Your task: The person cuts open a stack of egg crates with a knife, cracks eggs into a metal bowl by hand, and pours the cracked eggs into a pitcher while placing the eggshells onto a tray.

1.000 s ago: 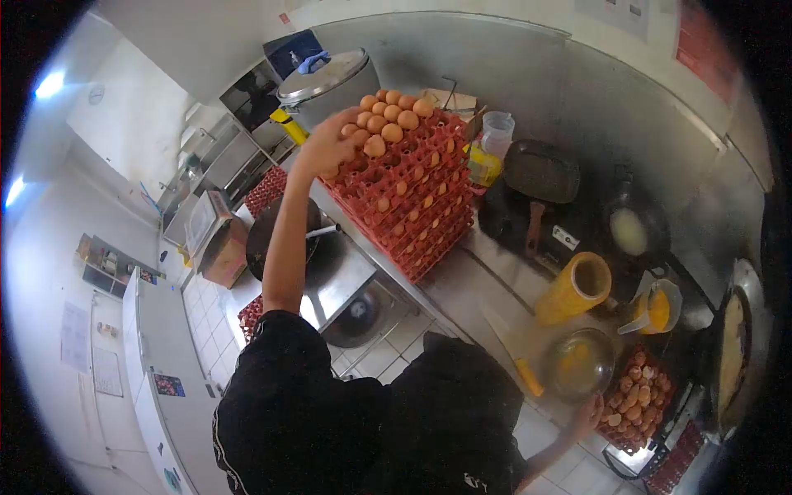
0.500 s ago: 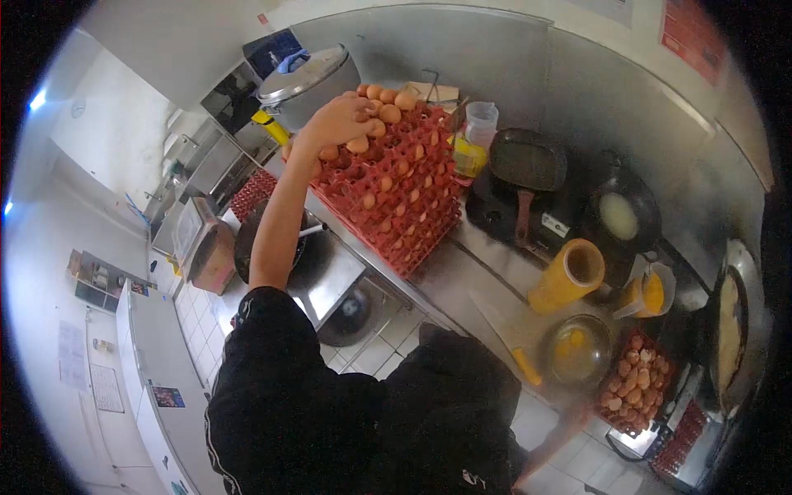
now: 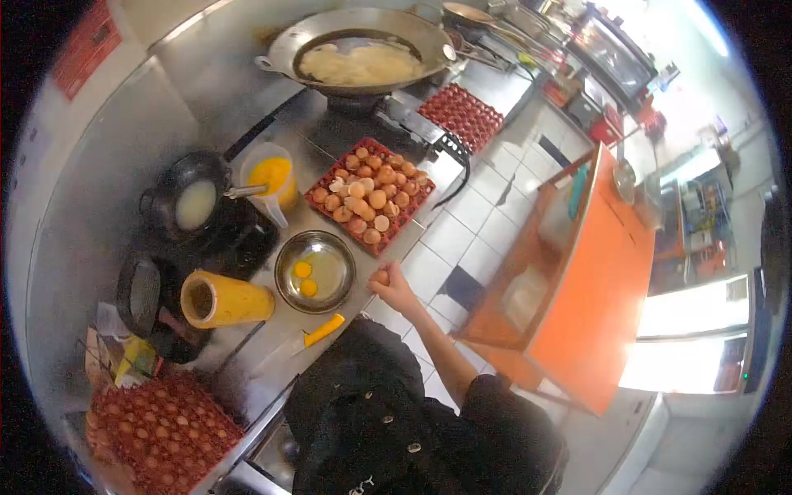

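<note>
My right hand (image 3: 393, 289) is closed around a brown egg (image 3: 380, 277) at the counter's front edge, just right of a round metal bowl (image 3: 349, 294). Two egg yolks (image 3: 305, 279) lie in clear egg white inside that bowl. Beyond my hand, a red egg tray (image 3: 417, 200) carries a heap of cracked brown eggshells (image 3: 363, 198). A knife with a yellow handle (image 3: 323, 329) rests in front of the bowl. Stacked red trays of eggs (image 3: 161, 429) stand at the lower left. My left hand is out of the picture.
A large wok (image 3: 285, 51) with pale food in oil stands at the back. Left of the bowl are a yellow cylinder (image 3: 239, 301), a jug (image 3: 275, 177) of yellow liquid and a black pan (image 3: 177, 177). An orange-topped table (image 3: 590, 289) stands across the tiled floor.
The view has swung right, from the egg stack towards the bowl and shells. My left hand, earlier on eggs atop the stack, has left the view. My right hand now shows, holding an egg.
</note>
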`<act>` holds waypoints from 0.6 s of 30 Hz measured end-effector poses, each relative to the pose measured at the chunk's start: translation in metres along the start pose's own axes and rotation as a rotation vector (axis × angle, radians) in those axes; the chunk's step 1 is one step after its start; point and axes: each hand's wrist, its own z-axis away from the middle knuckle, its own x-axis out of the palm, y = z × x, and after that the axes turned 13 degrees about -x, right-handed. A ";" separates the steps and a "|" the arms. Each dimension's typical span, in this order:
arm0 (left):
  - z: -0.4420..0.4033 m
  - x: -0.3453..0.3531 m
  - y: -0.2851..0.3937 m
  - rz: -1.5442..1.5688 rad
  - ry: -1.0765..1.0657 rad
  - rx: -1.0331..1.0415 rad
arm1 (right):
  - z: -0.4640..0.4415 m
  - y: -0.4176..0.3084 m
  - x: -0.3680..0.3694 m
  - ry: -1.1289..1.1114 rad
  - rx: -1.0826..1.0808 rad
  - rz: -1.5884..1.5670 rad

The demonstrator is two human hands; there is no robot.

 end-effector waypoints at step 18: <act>0.255 0.259 0.464 1.693 -2.094 -0.627 | -0.060 -0.074 0.013 -0.279 -0.321 0.138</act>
